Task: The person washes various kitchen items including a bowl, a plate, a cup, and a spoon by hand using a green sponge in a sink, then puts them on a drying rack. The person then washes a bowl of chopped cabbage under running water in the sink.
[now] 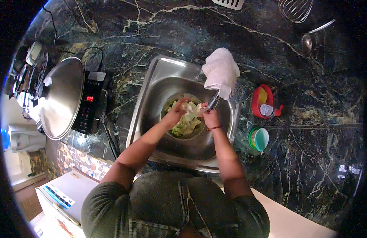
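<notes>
A round metal bowl stands in the stainless steel sink, filled with pale green leaves that look like cabbage. Over the bowl, my left hand grips the left side of a pale leaf. My right hand has its fingers at that leaf's right edge, just under the faucet spout, which partly hides the fingertips. A white towel is draped over the faucet.
Left of the sink are an induction cooktop with a lit display and a large metal lid. To the right sit a red container and a green tub. A ladle, whisk and slotted turner lie farther back.
</notes>
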Tool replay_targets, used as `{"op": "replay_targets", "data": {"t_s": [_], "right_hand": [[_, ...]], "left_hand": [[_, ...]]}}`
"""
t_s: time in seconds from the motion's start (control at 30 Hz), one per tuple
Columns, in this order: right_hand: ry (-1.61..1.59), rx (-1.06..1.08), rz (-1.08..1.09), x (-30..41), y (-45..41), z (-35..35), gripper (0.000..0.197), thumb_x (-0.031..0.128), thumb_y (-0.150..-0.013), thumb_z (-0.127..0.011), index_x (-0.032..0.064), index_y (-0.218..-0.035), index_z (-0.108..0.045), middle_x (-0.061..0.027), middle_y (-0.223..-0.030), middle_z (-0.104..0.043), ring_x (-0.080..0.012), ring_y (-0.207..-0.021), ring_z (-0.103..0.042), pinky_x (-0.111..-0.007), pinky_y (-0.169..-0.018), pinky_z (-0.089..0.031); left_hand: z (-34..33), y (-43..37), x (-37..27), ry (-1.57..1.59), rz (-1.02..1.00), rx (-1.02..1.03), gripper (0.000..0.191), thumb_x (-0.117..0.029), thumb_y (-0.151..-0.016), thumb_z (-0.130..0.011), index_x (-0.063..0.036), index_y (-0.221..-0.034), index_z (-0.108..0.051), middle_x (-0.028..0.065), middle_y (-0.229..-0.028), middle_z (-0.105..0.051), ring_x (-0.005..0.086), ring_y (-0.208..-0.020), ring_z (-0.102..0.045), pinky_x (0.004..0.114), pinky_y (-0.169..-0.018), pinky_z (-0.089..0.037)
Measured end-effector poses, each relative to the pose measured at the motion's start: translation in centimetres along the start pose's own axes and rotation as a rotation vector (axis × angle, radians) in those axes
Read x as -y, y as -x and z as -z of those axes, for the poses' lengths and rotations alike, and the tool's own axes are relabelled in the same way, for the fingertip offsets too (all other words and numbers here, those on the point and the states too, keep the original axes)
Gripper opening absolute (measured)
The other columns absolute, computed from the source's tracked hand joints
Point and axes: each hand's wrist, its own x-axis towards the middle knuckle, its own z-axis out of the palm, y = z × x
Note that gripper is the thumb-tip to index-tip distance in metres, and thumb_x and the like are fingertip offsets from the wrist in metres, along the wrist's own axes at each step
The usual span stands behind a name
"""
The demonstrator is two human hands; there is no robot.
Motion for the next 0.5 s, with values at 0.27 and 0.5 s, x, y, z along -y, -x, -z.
{"op": "replay_targets", "data": {"t_s": [0.27,0.5], "right_hand": [[0.173,0.205,0.087,4.5,1.4,-0.9,0.023,0.014,-0.083,-0.062,0.0036,-0.103,-0.058,-0.0048,-0.09,-0.061,-0.0116,-0.076,-0.059,-0.026,-0.064,-0.049],[-0.615,0.243,-0.309,2.0,1.0,0.5,0.03,0.021,-0.086,-0.058,0.001,-0.108,-0.054,-0.0043,-0.094,-0.06,-0.0132,-0.084,-0.06,-0.026,-0.065,-0.053]], "left_hand": [[-0.6,0.9,-0.2,-0.209,-0.099,0.049,0.057,-0.003,-0.079,-0.062,-0.0077,-0.13,-0.037,0.0106,-0.112,-0.055,0.0187,-0.103,-0.054,0.031,-0.084,-0.045],[0.5,1.0,-2.5,0.358,0.249,0.17,0.055,-0.007,-0.083,-0.061,-0.0091,-0.133,-0.038,0.0081,-0.12,-0.052,0.0198,-0.108,-0.051,0.034,-0.094,-0.044]]}}
